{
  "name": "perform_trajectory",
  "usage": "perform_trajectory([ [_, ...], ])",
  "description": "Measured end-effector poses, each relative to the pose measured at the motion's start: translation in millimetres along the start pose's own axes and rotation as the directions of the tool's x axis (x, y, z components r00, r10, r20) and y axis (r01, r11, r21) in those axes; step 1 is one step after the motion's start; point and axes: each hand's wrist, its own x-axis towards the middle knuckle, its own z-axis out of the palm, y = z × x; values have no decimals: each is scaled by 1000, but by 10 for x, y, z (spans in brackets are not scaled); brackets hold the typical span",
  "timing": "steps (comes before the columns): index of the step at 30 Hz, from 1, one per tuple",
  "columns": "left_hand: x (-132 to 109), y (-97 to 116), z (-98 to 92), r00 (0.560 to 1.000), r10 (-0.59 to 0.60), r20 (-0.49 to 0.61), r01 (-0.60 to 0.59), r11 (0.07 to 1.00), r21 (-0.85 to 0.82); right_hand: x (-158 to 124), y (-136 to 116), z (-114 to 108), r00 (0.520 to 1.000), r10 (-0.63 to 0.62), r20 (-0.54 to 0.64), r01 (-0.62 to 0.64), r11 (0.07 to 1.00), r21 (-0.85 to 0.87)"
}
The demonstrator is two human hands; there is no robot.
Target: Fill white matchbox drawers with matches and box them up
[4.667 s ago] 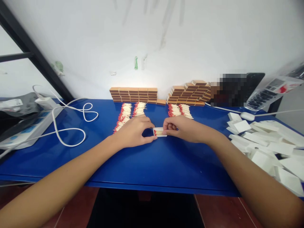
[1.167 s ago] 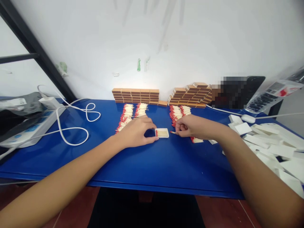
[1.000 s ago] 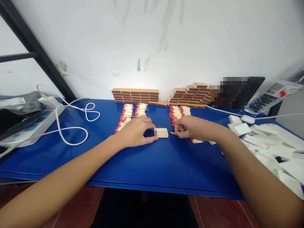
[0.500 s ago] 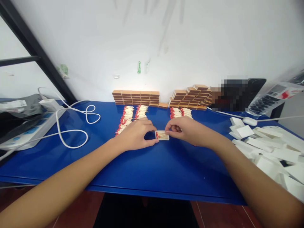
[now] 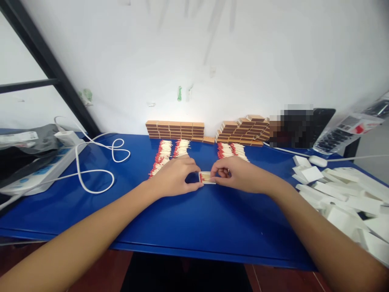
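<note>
Lying on the blue bench (image 5: 194, 227) between the two hands, the small white tray (image 5: 208, 183) has its long axis running left to right. The left hand (image 5: 178, 176) is clamped on its left end with thumb and forefinger; the right hand (image 5: 238, 173) curls over the right end, and whether its fingertips pinch a match cannot be told. Both hands are about equally near. Matches (image 5: 204, 177) lie lengthwise inside, red heads leftward. Beyond stand a left matchbox stack (image 5: 174, 130) and a right matchbox stack (image 5: 243, 130), contents hidden; loose white trays (image 5: 337, 187) are heaped at far right.
</note>
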Motion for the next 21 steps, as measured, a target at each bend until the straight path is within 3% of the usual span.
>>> perform_trajectory([
  [13, 0, -6, 6, 1000, 2, 18, -2, 1000, 3, 23, -18, 77, 1000, 8, 29, -10, 997, 83],
  [21, -1, -2, 8, 1000, -3, 11, 3, 1000, -6, -11, 13, 8, 997, 30, 66, -30, 1000, 0],
])
